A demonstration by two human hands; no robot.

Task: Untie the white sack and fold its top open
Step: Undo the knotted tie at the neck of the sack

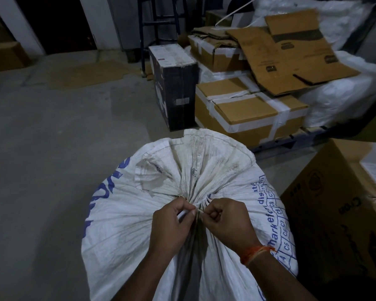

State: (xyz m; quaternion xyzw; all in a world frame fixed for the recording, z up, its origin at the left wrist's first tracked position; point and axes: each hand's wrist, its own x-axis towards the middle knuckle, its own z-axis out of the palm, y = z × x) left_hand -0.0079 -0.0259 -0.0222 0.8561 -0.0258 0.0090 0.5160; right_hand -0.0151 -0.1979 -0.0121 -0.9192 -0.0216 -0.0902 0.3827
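Note:
A large white woven sack (122, 224) with blue print stands on the floor right below me. Its top is gathered into a tight neck, and the loose mouth (204, 157) fans out beyond the neck. A thin white tie (195, 210) binds the gathered neck. My left hand (172, 222) pinches the tie from the left with thumb and fingers. My right hand (226, 220), with an orange thread on the wrist, pinches the tie from the right. Both hands touch at the knot, which hides most of it.
Taped cardboard boxes (248, 111) and flattened cardboard (291, 53) are stacked ahead on the right, beside a dark box (174, 88). A large brown carton (339, 209) stands close on the right of the sack. Grey concrete floor (52, 137) spreads to the left.

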